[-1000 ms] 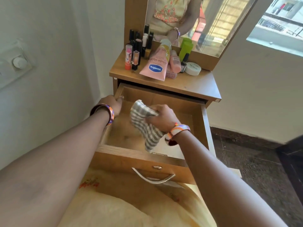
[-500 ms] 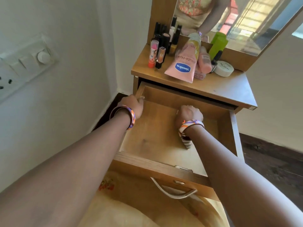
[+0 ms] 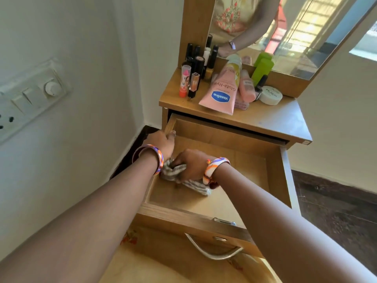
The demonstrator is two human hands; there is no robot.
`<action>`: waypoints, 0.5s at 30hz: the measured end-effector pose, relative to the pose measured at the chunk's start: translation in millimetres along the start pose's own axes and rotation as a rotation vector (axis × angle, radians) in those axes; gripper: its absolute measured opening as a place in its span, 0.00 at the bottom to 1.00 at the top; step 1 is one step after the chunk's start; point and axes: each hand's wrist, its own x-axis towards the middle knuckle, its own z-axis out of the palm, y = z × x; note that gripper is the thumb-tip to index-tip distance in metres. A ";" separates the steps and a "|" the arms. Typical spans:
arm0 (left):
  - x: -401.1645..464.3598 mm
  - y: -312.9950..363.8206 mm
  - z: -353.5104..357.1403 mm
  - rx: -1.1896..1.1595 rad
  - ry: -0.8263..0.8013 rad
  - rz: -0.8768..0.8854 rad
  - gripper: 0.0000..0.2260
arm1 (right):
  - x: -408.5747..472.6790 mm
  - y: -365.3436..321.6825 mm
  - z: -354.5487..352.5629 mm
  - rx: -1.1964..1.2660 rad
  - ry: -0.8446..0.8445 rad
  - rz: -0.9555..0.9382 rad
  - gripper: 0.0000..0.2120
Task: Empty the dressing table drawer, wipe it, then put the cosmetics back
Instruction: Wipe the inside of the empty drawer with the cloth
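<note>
The wooden drawer [image 3: 277, 176] is pulled out and holds no cosmetics. My right hand [image 3: 190, 165] grips a grey-and-white striped cloth [image 3: 193, 185] and presses it on the drawer floor near the left wall. My left hand [image 3: 161, 142] grips the top of the drawer's left wall. On the dressing table top [image 3: 275, 117] stand the cosmetics: a pink Vaseline tube [image 3: 221, 92], lipsticks [image 3: 184, 81], dark tubes [image 3: 199, 62], a green bottle [image 3: 263, 66] and a white jar [image 3: 271, 95].
A mirror [image 3: 285, 27] rises behind the table top. A white wall with a switch panel [image 3: 30, 97] is close on the left. The drawer's metal handle [image 3: 212, 252] juts toward me. Dark floor [image 3: 336, 211] lies to the right.
My right hand has slid the cloth from the back middle of the drawer floor toward the left wall. The left hand stays on the drawer's left wall. The camera came closer.
</note>
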 end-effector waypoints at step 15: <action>-48.6 49.4 -30.9 -0.472 0.008 0.192 0.19 | -117.0 65.5 -29.6 1.297 0.131 -0.294 0.10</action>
